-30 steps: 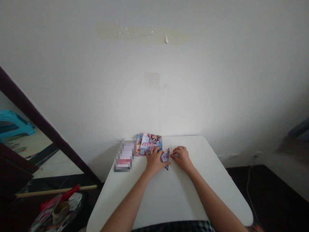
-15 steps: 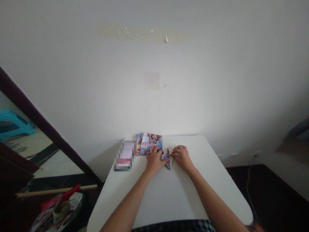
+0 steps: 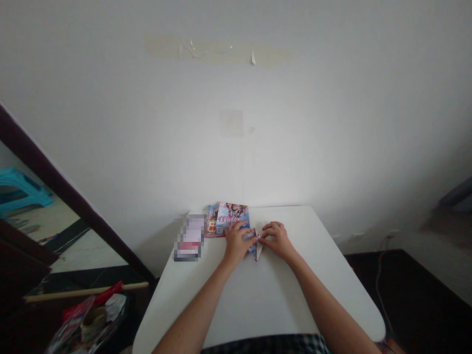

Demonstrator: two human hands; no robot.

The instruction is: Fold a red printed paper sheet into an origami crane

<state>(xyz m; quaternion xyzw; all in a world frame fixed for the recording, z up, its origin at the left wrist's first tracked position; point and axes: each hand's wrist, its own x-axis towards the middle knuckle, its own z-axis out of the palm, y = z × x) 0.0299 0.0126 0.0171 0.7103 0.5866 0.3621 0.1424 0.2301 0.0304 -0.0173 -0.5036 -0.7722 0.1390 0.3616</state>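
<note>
A small folded piece of printed paper [image 3: 256, 247], pointed at its near end, lies on the white table [image 3: 265, 295] between my two hands. My left hand [image 3: 236, 243] rests on its left side with the fingers curled onto it. My right hand [image 3: 276, 239] pinches its upper right edge with bent fingers. Both forearms reach in from the near edge of the table.
A stack of colourful printed leaflets [image 3: 230, 219] lies at the table's far edge by the white wall, just beyond my left hand. A blurred-out flat item [image 3: 190, 237] sits at the far left corner. On the floor to the left lie a wooden stick [image 3: 84, 291] and plastic bags.
My hands have drawn closer together over the folded paper. The paper's right flap now shows a white face, and my left fingers cover more of it.
</note>
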